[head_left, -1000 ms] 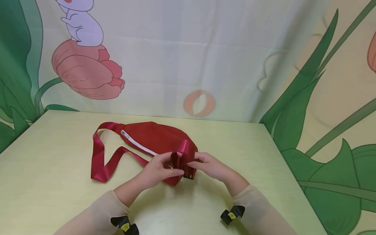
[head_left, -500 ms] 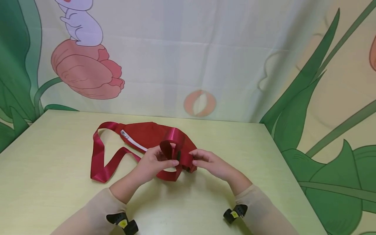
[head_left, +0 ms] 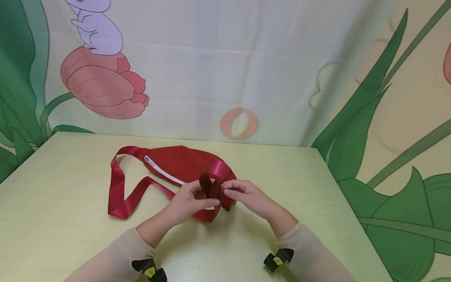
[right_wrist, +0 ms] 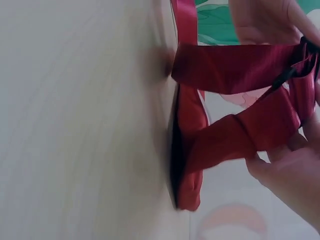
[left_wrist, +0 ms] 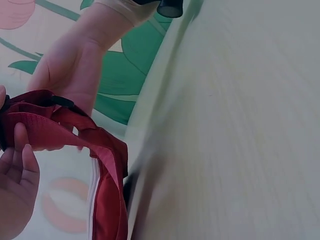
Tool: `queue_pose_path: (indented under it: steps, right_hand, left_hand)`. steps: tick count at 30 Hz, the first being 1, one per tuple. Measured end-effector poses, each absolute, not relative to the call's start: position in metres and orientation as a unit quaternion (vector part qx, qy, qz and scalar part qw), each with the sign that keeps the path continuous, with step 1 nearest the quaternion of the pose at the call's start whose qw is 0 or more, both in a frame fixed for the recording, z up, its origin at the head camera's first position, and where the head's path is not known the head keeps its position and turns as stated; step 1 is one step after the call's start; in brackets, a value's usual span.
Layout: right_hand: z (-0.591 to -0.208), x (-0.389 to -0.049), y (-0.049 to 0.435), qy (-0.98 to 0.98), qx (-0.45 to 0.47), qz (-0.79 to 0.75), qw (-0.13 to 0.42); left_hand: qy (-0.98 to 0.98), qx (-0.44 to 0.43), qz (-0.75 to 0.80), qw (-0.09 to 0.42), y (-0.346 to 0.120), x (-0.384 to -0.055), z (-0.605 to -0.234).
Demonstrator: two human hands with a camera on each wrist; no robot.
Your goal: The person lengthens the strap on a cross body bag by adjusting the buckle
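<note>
A red waist bag [head_left: 183, 160] with a white zipper [head_left: 163, 171] lies on the table in the head view. Its shiny crimson strap [head_left: 118, 192] loops out to the left and comes round to the hands. My left hand [head_left: 186, 201] pinches the strap beside a black strap buckle [right_wrist: 284, 77], thumb in front. A loop of strap stands up above its fingers. Close on the right, my right hand [head_left: 248, 196] pinches the strap near the bag's right end. Fingers and folds partly hide the buckle, so how the strap threads through it cannot be told.
The pale table [head_left: 63, 188] stretches to both sides and in front of the bag. Behind it hangs a printed curtain [head_left: 183, 86] with flowers and leaves. Each sleeve carries a black wrist camera, one on the left [head_left: 149, 269] and one on the right [head_left: 279, 259].
My left hand shifted left with the strap loop, then came back right. The right hand moved slightly away, then closed in beside the left. The bag's body stays in place.
</note>
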State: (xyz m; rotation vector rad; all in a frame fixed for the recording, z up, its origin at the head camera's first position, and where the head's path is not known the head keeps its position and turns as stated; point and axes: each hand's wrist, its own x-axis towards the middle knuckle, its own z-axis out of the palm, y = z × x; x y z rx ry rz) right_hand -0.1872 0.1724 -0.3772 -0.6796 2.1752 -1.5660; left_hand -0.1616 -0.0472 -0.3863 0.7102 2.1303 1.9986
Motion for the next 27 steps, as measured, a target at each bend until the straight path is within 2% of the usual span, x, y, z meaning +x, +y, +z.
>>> queue_pose_path:
  steps: [3,11,19,27]
  right_hand:
    - [-0.3775,-0.1889,0.1762,0.777,-0.239,-0.549,0.192]
    - [-0.3805,-0.1895,0.1746,0.764,-0.242,-0.566,0.193]
    - [-0.3801,-0.1914,0.1772,0.768,-0.223,-0.567,0.199]
    - [-0.3802,-0.1877,0.1732,0.759,-0.223,-0.582,0.188]
  left_hand:
    - [0.714,0.231,0.659,0.057,-0.0491,-0.1614,-0.3823]
    - [0.706,0.228,0.665,0.088,-0.0469,-0.1612,-0.3839]
    - [0.716,0.241,0.653,0.052,-0.0476,-0.1594,-0.3804]
    - [0.707,0.253,0.657,0.068,-0.0423,-0.1603,-0.3849]
